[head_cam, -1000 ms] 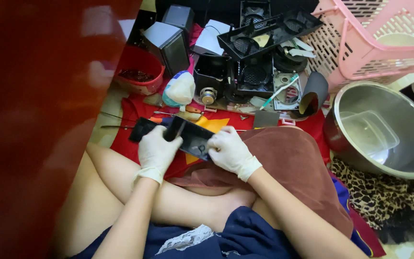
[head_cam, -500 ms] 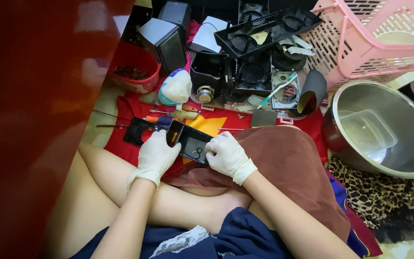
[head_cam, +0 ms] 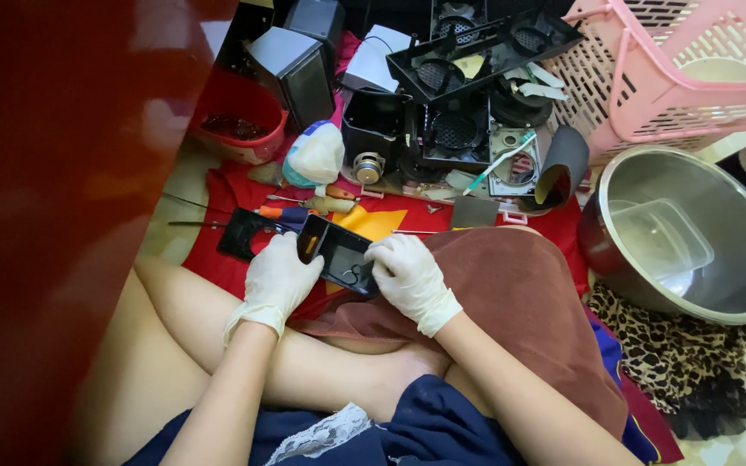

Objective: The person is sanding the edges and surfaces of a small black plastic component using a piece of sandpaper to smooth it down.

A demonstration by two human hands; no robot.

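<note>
Both grips close on one thing: the left hand (head_cam: 276,278), in a white glove, wraps its fingers over the left end of a black plastic panel (head_cam: 338,255), and the right hand (head_cam: 407,278), gloved the same way, clamps the panel's right end from above. That panel is a flat, dark casing piece held tilted just above the person's crossed legs, at the near edge of a red cloth (head_cam: 226,190) spread on the floor. A brown cloth (head_cam: 528,293) drapes over the right knee, touching the right wrist. Just beyond the left hand lies another black frame piece (head_cam: 242,231) on the red cloth, and beside it a screwdriver with an orange and blue handle (head_cam: 285,212) and a second tool with a pale wooden handle (head_cam: 331,204). Farther back sits a red bowl (head_cam: 237,129) with dark small parts in it, a white and blue bundle (head_cam: 314,155), a grey speaker box (head_cam: 293,73), and a heap of black speaker housings and grilles (head_cam: 459,95). To the right stands a steel basin (head_cam: 692,233) holding a clear plastic tub (head_cam: 660,243), with a pink slotted basket (head_cam: 675,69) behind it and a leopard-print cloth (head_cam: 675,362) in front. A dark red wooden surface (head_cam: 53,216) fills the left of the view.
</note>
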